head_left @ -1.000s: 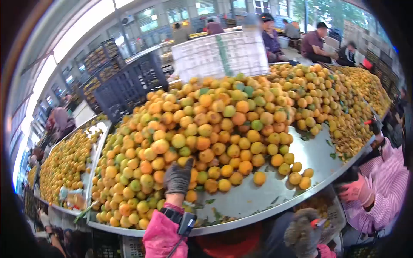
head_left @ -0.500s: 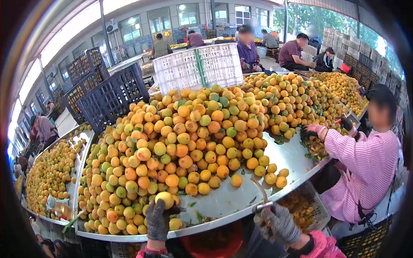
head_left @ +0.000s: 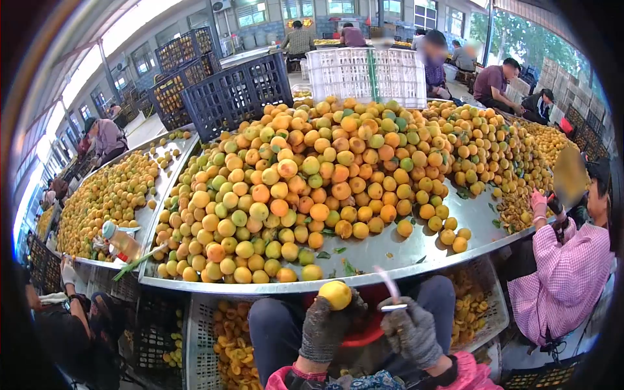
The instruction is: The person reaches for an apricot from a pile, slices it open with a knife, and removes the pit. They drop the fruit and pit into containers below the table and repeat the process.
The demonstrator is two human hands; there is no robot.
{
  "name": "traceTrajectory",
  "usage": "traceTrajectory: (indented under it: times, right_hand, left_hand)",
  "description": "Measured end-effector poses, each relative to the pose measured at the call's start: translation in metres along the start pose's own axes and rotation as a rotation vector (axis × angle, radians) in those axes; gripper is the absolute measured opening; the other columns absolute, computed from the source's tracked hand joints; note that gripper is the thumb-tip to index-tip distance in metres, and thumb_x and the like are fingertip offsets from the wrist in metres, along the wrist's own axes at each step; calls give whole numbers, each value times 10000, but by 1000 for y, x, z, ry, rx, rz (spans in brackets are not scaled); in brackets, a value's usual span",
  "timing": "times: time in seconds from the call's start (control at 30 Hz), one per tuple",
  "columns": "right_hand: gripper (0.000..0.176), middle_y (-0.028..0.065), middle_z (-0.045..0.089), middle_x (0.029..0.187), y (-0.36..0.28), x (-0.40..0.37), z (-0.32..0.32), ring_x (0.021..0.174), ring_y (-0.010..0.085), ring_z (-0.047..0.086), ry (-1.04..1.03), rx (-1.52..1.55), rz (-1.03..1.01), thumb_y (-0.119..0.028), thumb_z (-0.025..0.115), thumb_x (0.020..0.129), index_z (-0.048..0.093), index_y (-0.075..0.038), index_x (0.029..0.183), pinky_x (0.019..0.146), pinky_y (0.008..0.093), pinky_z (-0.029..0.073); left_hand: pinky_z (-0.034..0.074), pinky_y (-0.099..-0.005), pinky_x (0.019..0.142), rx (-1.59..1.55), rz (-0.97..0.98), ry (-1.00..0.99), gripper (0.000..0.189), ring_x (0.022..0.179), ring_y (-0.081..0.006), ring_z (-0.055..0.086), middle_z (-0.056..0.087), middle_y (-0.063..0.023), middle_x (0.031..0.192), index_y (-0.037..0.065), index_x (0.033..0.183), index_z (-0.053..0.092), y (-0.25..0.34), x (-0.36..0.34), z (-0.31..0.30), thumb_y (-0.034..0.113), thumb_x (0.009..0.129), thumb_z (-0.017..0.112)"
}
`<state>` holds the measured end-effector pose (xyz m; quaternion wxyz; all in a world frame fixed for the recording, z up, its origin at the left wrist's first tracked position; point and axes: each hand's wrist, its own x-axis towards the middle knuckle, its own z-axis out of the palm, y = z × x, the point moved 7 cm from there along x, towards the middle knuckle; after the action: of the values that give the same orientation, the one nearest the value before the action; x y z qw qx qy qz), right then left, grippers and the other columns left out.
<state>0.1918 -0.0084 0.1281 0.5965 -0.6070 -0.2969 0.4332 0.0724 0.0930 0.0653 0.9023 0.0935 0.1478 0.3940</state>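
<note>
My left hand (head_left: 324,329), in a grey knitted glove, holds one yellow fruit (head_left: 335,295) up between its fingers, in front of the metal table's edge. To its right my right hand (head_left: 413,333), gloved the same way, grips a small knife (head_left: 394,306), whose curved blade is blurred and points up to the left. The blade and the fruit are apart. Beyond both hands a large heap of yellow, orange and green fruit (head_left: 286,188) lies on the metal table (head_left: 364,257). A red basin (head_left: 364,333) shows partly behind my hands, between my knees.
Crates of cut fruit stand below the table, at left (head_left: 203,338) and right (head_left: 497,312). A white crate (head_left: 367,78) and a dark crate (head_left: 237,97) stand behind the heap. A person in pink (head_left: 565,273) sits at right. A bottle (head_left: 123,244) lies at left.
The view has tilted down and shifted left. My left hand has lifted the fruit away from the heap and over the table's edge towards me. My right hand still grips the knife, now closer to my left.
</note>
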Motion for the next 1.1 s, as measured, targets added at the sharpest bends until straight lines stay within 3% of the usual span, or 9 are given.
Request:
traceTrajectory:
  times: [0.07, 0.13, 0.33, 0.57, 0.67, 0.77, 0.83, 0.93, 1.1]
  right_hand:
    - [270, 31, 595, 703, 14, -4, 13, 601, 88, 553, -52, 6, -20, -252, 537, 963, 585, -30, 1108, 546, 253, 454]
    - [265, 98, 615, 715, 5, -7, 20, 630, 166, 614, -90, -357, -101, -249, 550, 951, 583, -50, 1123, 565, 303, 476]
    - [265, 182, 620, 762, -7, -7, 16, 694, 306, 655, -92, -499, -136, -221, 574, 930, 570, -56, 1139, 581, 361, 492]
    - [261, 199, 621, 779, -5, -7, 14, 702, 336, 647, -90, -577, -215, -201, 573, 924, 577, -61, 1144, 572, 390, 493]
    - [296, 188, 584, 651, 3, -12, 17, 528, 351, 586, -38, -702, -480, -208, 581, 898, 579, -56, 1152, 468, 430, 449]
    - [267, 167, 573, 608, 21, -5, 9, 486, 333, 575, -35, -708, -438, -232, 596, 888, 587, -64, 1096, 438, 434, 436]
    - [446, 79, 509, 525, 30, -4, 5, 380, 220, 501, -7, -467, -637, -233, 586, 897, 483, -22, 1276, 360, 347, 367]
    - [235, 149, 579, 610, 11, -1, -4, 485, 322, 576, -144, -791, -416, -239, 604, 886, 587, -76, 1055, 437, 430, 439]
    - [269, 151, 611, 660, -6, 5, -12, 546, 318, 609, -328, -869, -420, -261, 628, 865, 604, -55, 1035, 473, 422, 466]
  left_hand:
    - [395, -491, 1010, 96, -6, -61, 618, 1070, -323, 545, 561, -154, 1120, 6, 1249, 471, -6, -7, 3, 459, 855, 618]
    - [401, -461, 1014, 294, 18, 22, 613, 1086, -298, 555, 576, -147, 1147, -1, 1243, 487, -13, -14, -7, 444, 846, 632]
    - [400, -404, 1024, 206, 6, -106, 564, 1087, -251, 569, 591, -130, 1151, -20, 1219, 505, -21, -17, 15, 390, 858, 644]
    - [484, -351, 905, 466, 144, -79, 649, 995, -224, 608, 611, -143, 1092, -32, 1134, 528, -9, -21, 22, 476, 775, 711]
    - [510, -356, 858, 553, 143, -95, 675, 948, -215, 624, 635, -143, 1028, -34, 1073, 547, -5, -23, 40, 485, 699, 762]
    - [530, -346, 811, 535, 141, -78, 645, 880, -222, 643, 650, -156, 965, -47, 1032, 571, -12, -13, 42, 413, 638, 792]
    - [528, -345, 814, 563, 109, -82, 638, 884, -220, 644, 657, -161, 963, -47, 1017, 579, -9, -7, 43, 416, 634, 792]
    - [507, -332, 831, 1022, 158, -176, 556, 922, -188, 637, 673, -103, 984, 7, 1026, 630, 5, 4, 26, 356, 637, 820]
    - [506, -325, 841, 1317, 22, -309, 545, 952, -179, 629, 650, -104, 1023, 15, 1064, 619, 9, 8, 35, 265, 633, 842]
